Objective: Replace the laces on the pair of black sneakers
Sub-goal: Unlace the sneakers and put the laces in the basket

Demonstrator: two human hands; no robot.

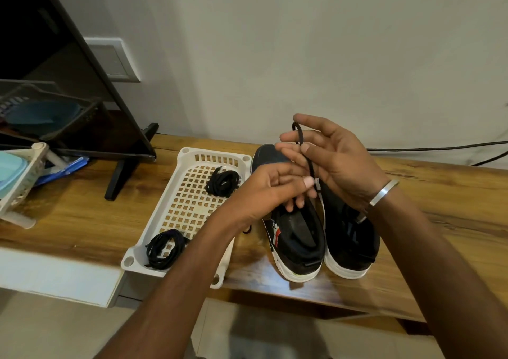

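Both hands pinch black lace (thin, looped) | sneakers black, white-soled

My two sneakers are black with white soles, the left one marked red and white on its side, the lace I hold is black like the two bundles in the white lattice basket, on a honey-brown wood-grain table.

soft even light | sharp centre | wide-angle bowing at edges
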